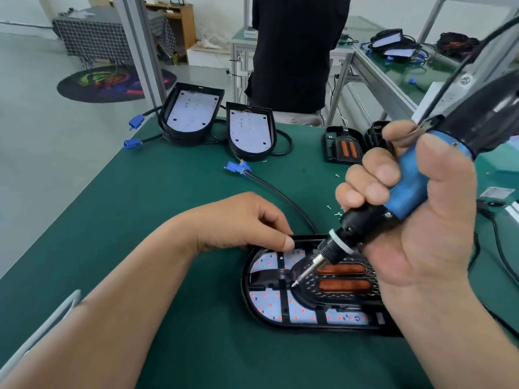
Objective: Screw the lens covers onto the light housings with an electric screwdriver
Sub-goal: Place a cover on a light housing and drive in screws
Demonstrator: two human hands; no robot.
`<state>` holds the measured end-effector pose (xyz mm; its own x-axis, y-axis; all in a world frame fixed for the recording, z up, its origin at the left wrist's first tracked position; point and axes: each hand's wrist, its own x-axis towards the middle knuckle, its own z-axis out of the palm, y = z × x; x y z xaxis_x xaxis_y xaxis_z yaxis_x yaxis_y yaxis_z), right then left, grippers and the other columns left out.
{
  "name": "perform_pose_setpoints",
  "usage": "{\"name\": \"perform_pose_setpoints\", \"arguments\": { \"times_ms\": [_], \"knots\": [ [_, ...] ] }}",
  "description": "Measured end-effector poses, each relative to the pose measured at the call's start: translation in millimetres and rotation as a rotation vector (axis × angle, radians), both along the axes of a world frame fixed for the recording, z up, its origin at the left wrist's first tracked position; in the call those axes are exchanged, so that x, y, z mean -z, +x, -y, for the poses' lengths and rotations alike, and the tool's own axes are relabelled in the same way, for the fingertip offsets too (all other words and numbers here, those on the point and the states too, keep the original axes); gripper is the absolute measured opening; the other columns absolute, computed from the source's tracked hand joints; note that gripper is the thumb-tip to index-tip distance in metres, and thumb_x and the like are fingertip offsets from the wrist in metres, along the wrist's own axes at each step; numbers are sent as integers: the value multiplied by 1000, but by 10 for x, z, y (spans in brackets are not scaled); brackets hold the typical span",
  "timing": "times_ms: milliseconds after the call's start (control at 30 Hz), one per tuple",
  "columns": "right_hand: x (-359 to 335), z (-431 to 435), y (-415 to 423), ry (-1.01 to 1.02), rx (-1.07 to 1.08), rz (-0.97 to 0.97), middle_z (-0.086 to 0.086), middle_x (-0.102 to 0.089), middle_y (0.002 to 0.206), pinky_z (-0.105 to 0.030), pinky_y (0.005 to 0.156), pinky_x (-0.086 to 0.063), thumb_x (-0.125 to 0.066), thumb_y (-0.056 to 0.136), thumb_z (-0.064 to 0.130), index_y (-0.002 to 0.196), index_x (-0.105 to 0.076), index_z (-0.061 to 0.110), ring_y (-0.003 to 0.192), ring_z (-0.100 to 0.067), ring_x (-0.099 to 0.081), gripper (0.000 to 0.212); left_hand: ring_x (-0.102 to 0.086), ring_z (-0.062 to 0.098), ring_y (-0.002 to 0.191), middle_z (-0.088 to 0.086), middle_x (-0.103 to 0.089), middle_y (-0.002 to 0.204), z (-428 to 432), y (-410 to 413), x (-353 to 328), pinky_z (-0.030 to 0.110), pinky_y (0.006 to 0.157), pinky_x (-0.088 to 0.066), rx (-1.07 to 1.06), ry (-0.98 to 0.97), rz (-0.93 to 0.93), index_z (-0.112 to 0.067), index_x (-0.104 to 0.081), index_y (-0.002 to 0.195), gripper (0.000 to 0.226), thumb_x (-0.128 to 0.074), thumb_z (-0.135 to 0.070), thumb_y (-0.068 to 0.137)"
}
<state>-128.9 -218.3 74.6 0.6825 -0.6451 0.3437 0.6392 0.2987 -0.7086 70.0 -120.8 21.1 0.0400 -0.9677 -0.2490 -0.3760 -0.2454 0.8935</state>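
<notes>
Black oval light housing (247, 293) on green table (168, 197), ribbed lens cover (323, 300) over white red-dotted LED board (two orange slots), left hand (247, 223) at housing's far rim, fingers curled, grasp indeterminable, right hand (421, 220) gripping blue electric screwdriver (393, 197) above housing, bit on cover.

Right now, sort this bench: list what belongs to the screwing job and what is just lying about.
Job: electric screwdriver in right hand; near housing with lens cover, left hand at its rim; loose screws; two open housings; spare covers.
Lying about: white label; far-bench lamps; floor mat.
</notes>
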Motion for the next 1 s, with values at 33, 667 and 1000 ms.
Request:
{"name": "perform_pose_setpoints", "arguments": {
  "times_ms": [33,667,1000],
  "knots": [
    [4,-25,0,-11,-10,-16,7,-45,68,-26,58,-46,-38,102,29,105,-58,20,54,-8,-45,22,-61,13,80,12,-78,94,1,3,1,40,79,-45,5,-7,15,-21,-82,95,19,-82,-35,82],
    [162,-190,52,-164,-165,-69,0,-49,66,-30,59,-46,-57,87,15,107,-59,11,50,-15,-47,21,-44,4,59,-18,-56,64,-4,-12,-10,22,57,-35,53,-32,82,-37,-75,73,20,-80,-29,92],
    [177,-220,64,-183,-332,-34,-1,-52,67,-29,55,-46,-83,84,31,106,-58,9,50,-14,-49,41,-42,4,57,-17,-54,62,-15,-26,-36,20,55,-34,68,-38,54,-30,-76,76,16,-78,-26,91]
  ]
}}
